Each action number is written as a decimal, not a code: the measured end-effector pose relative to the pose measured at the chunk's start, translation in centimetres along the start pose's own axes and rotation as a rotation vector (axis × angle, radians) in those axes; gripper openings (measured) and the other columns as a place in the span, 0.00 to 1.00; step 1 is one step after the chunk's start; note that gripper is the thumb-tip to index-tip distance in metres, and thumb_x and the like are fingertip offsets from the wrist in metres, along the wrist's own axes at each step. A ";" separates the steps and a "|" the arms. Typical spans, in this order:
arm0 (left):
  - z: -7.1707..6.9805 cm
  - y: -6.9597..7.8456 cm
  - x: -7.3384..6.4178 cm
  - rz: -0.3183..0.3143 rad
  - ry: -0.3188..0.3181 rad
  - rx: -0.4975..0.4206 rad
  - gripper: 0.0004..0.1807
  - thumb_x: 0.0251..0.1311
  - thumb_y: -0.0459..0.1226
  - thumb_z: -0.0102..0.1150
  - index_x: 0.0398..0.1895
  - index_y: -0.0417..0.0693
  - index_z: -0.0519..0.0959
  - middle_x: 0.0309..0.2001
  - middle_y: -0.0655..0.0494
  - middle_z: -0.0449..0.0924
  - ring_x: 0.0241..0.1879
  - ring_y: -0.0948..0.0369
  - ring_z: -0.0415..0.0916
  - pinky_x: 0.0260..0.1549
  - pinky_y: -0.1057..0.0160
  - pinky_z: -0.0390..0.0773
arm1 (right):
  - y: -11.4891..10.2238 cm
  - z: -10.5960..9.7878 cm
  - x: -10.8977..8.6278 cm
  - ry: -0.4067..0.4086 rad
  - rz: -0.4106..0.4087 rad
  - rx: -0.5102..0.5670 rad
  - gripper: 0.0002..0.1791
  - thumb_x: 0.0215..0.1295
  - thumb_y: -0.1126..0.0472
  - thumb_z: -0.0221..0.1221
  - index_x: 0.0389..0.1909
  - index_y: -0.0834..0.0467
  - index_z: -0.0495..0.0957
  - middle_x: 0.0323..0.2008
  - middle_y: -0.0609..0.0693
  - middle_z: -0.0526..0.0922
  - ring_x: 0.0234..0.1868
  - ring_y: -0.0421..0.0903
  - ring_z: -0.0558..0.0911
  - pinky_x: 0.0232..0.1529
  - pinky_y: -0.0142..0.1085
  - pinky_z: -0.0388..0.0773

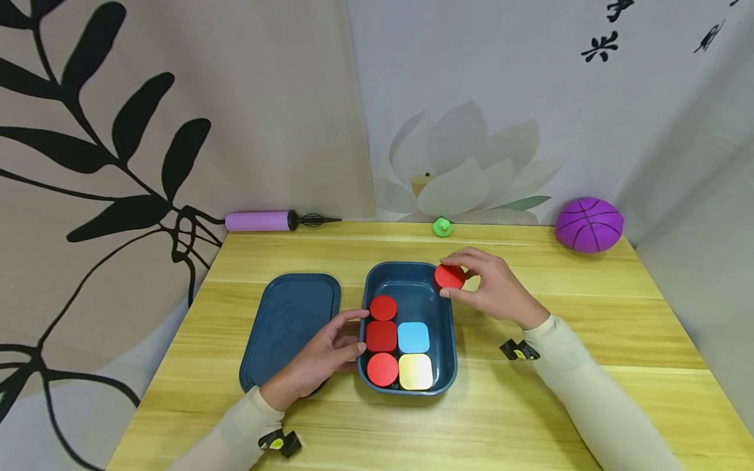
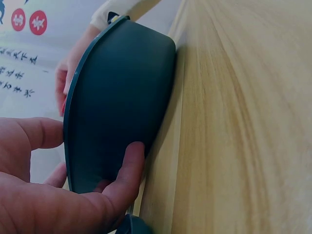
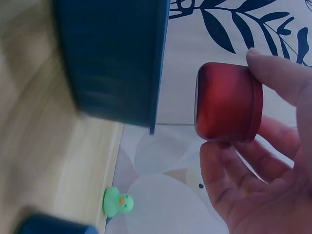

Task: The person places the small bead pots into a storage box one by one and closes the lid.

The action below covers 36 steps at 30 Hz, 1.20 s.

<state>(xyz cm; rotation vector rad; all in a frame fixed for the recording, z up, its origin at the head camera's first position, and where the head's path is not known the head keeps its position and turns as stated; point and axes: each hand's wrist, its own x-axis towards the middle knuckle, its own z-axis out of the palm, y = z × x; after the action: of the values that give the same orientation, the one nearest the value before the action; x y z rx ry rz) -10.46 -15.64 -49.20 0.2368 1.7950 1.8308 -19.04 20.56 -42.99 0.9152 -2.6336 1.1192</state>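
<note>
Thumb and fingers of my right hand (image 1: 491,284) pinch a small round red tin (image 3: 226,102) by its sides. In the head view it is over the far right corner of a dark blue box (image 1: 438,327). At the box's left rim and outer wall, my left hand (image 1: 324,350) holds it with bent fingers. Inside, down the left side, sit a round red tin (image 1: 383,307), a square red tin (image 1: 381,336) and another round red tin (image 1: 383,369). Beside them are a square light-blue tin (image 1: 413,337) and a square yellow tin (image 1: 415,371).
A dark blue lid (image 1: 294,314) lies flat left of the box, partly behind my left hand. Along the table's back edge are a purple hand pump (image 1: 262,221), a green rubber duck (image 1: 442,227) and a purple ball (image 1: 589,225). A printed cloth hangs behind.
</note>
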 end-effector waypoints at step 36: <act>0.2 0.1 -0.1 -0.008 0.007 0.011 0.35 0.78 0.37 0.58 0.83 0.56 0.57 0.77 0.36 0.61 0.67 0.48 0.76 0.52 0.52 0.86 | -1.3 9.1 5.7 -0.171 -0.071 -0.178 0.27 0.66 0.49 0.74 0.63 0.57 0.85 0.61 0.56 0.81 0.60 0.52 0.82 0.59 0.45 0.84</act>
<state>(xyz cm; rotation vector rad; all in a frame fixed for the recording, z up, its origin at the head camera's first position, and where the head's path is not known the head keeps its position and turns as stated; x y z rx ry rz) -10.32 -15.46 -49.03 0.2269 1.8091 1.8188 -21.95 10.85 -46.70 1.1010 -2.7548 0.8073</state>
